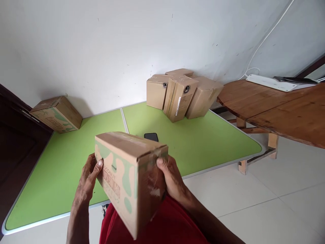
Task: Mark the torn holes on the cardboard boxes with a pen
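Between my two hands I hold a brown cardboard box (pixel 116 176) with green patches and printed lettering on its long side. It is tilted in front of my body, over the near edge of the green table (pixel 203 142). My left hand (pixel 90 174) grips the box's left end, thumb on the printed face and fingers hidden behind. My right hand (pixel 172 176) clasps the taped right end, its thumb near the top corner and its other fingers mostly out of sight. Just beyond the box lies a dark phone (pixel 151 137), partly covered by it.
Several plain cardboard boxes (pixel 180 98) stand grouped against the wall at the table's back right. A similar green-printed box (pixel 57 115) sits at the far left. On the right is a round wooden table (pixel 274 105) with a white device (pixel 271 83) and cable.
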Motion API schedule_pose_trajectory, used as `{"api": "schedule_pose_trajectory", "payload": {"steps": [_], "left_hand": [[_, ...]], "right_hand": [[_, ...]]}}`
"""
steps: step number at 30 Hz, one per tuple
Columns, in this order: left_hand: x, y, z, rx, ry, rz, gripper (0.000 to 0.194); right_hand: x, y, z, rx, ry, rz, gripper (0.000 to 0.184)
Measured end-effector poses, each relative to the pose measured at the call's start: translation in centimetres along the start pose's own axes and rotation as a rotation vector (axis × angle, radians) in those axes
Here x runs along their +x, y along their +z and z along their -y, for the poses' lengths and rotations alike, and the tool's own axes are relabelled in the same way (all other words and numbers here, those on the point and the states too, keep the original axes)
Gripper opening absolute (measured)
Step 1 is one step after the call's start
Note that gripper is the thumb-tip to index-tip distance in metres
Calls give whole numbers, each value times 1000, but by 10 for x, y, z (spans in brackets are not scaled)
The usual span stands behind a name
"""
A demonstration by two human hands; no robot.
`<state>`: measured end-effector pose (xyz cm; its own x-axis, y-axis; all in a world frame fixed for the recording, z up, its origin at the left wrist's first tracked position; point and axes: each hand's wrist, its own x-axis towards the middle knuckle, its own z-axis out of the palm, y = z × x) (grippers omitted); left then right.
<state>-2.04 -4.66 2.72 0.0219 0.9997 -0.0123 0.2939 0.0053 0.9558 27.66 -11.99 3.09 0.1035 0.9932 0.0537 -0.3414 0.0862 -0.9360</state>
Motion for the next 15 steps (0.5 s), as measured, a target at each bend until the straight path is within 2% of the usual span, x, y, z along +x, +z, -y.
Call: {"api": "schedule_pose_trajectory", "payload": {"steps": [2, 7, 11, 15], "left_hand": [[-5, 1, -1, 40, -19, 24, 74], [-11, 4, -2, 71, -64, 101, 79], [-12, 4, -2, -93, -58, 137, 86], [-10, 0, 4, -280, -82, 224, 107]], "right_hand": [[7, -4, 9, 24, 23, -51, 63], [11, -16, 23, -10, 150, -50, 61], [10, -19, 23, -10, 194, -12, 62], [14, -16, 23, 21, 189, 53, 65]]}}
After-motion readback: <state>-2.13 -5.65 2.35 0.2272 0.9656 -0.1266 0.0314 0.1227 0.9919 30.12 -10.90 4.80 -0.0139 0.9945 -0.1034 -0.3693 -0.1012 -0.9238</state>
